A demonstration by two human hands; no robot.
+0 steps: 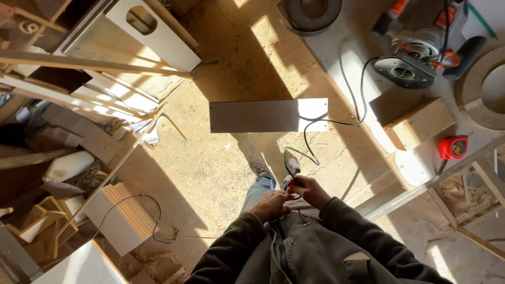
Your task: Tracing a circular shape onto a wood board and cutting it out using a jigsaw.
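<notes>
Right hand (310, 190): closing its fingers around a loop of black power cord (306, 141), gripping it just in front of the person's jacket.
Left hand (271, 205): lying just beside the right hand, fingers curled toward the cord; whether they are pinching it cannot be told.
Black power cord: running up from the hands, looping over the sawdust-covered floor (210, 168), crossing the flat white panel (268, 115) and climbing onto the workbench (368, 137).
Router (421, 50): sitting tilted on the workbench, the cord leading toward it.
Wooden block (418, 123): resting on the bench near the router.
Red tape measure (453, 147): lying at the bench edge, beside the block.
Shoes (259, 165): standing on the floor, just beyond the hands.
</notes>
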